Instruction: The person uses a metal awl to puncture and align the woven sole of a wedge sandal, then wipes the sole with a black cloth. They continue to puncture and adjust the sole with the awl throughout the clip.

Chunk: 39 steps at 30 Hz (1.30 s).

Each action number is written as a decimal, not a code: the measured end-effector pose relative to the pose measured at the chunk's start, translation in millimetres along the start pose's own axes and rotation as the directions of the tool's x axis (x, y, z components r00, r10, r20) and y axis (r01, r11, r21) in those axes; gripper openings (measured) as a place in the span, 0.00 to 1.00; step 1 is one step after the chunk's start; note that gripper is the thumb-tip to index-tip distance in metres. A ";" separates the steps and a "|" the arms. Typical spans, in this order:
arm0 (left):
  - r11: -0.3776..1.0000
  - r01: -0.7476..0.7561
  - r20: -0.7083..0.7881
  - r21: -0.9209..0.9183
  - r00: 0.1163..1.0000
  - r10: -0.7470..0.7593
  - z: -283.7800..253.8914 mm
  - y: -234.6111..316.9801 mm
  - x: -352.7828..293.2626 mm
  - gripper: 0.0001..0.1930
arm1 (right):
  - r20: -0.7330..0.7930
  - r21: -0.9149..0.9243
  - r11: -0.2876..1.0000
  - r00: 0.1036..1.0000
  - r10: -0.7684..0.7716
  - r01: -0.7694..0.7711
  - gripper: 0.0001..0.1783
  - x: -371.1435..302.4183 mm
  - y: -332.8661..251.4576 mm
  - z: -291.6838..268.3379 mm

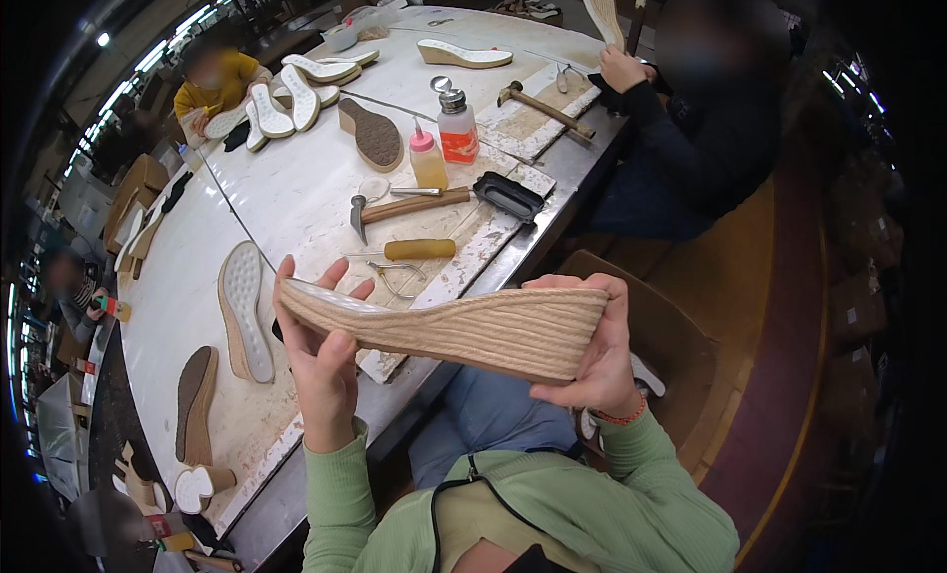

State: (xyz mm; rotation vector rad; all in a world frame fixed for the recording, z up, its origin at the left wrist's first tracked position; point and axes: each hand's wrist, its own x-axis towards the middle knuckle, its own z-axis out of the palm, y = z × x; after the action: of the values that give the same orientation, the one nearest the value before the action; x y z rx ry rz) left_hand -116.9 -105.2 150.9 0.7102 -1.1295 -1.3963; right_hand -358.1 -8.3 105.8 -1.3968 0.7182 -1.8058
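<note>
Head view: The person's two hands hold one beige wedge sole (464, 326) raised over the near edge of the white table (296, 193). Ribbed side faces the camera; thin end at left, thick heel end at right. The left hand (324, 376) pinches the thin end, thumb on the near side, other fingers partly spread behind. The right hand (604, 361) is wrapped round the heel end.

On the table beyond the sole: wire-like metal tool (381, 269), yellow-handled tool (419, 249), claw hammer (414, 208), black tray (508, 195). Farther back, pink-capped bottle (427, 167) just beside pump-top bottle (458, 139). Left of the left hand: white-topped sole (254, 317); nearer the camera, brown-bottomed sole (197, 405) on its side.
</note>
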 end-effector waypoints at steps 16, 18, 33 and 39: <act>0.960 -0.078 0.841 -0.268 0.468 0.273 -4.2 62.6 -54.0 0.10 | -0.333 -0.743 0.408 0.821 0.463 -0.531 0.47 -9.3 -76.8 -63.9; 0.947 -0.121 0.797 -0.298 0.515 0.317 -6.2 62.8 -53.3 0.10 | -0.119 -0.778 0.441 0.794 0.596 -0.448 0.45 3.6 -52.9 -62.7; 0.321 0.141 -0.286 0.936 0.838 0.465 -213.3 -6.5 7.0 0.54 | 0.362 -0.753 0.614 0.631 0.686 -0.236 0.40 49.3 35.8 0.7; 0.598 0.215 -0.420 0.772 0.879 0.226 -247.1 -25.8 -2.0 0.55 | 0.709 -0.532 0.844 0.505 0.492 -0.075 0.28 56.1 94.7 107.9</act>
State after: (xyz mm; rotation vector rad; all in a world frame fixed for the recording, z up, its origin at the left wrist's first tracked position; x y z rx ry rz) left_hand 97.5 -162.5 39.3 1.6143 -1.3232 -0.5366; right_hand -241.8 -108.3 89.8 -2.0368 0.7751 -0.5241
